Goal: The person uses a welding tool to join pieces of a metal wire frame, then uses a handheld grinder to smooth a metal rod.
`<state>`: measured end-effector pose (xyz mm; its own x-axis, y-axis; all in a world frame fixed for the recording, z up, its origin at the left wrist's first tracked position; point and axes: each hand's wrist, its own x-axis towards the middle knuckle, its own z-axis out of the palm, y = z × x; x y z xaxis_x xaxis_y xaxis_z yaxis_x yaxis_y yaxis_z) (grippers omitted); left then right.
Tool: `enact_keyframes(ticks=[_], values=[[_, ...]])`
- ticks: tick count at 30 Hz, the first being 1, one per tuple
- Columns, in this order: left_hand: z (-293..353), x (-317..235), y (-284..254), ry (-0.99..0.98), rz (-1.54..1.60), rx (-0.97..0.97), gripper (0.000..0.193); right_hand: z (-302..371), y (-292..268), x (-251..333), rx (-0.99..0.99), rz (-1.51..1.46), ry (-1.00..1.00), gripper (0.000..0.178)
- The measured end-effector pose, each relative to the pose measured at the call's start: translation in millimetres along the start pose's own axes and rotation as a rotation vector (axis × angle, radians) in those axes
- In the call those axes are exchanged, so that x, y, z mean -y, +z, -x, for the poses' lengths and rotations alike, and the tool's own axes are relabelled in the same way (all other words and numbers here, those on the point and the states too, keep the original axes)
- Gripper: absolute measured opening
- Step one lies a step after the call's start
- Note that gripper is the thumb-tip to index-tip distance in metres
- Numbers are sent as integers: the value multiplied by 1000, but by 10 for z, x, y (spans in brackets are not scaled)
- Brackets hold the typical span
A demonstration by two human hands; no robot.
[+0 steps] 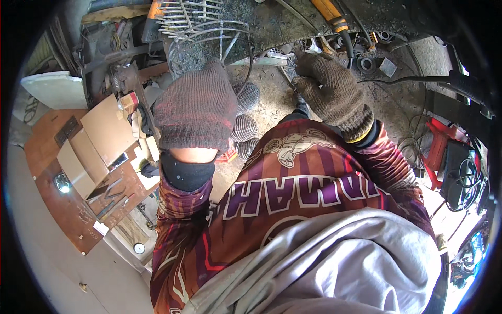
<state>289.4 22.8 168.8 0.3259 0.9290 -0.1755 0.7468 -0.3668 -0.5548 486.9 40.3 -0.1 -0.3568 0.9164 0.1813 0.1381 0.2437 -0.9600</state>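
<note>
My left hand (pixel 196 109), in a grey-brown knitted glove, is at the near edge of a metal wire rack (pixel 222 27) made of bent and crossed rods. Its fingers are hidden beneath the back of the glove, so their grip does not show. A curved thin wire (pixel 251 60) runs down from the rack past this hand. My right hand (pixel 333 94), gloved alike, is off to the right with its fingers curled inward. What it holds, if anything, cannot be made out; a thin dark rod (pixel 286 76) lies beside its thumb.
An orange-handled tool with a black cable (pixel 332 14) lies on the dark worktable (pixel 282 31). Metal rings (pixel 366 65) and wire coils (pixel 244 128) are beyond and below it. Opened cardboard (pixel 107 131) covers a brown board at left; a red stand (pixel 438 146) is at right.
</note>
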Motion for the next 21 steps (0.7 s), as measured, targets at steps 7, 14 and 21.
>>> enact_keyframes(ticks=[7,14,21], values=[[-93,32,-134,13,-16,177,21,-325,386,27,282,-490,332,56],[-233,-243,-212,-191,191,183,28,-873,942,-80,335,-316,163,47],[83,-376,126,-231,725,55,32,-909,927,-175,372,-311,150,33]])
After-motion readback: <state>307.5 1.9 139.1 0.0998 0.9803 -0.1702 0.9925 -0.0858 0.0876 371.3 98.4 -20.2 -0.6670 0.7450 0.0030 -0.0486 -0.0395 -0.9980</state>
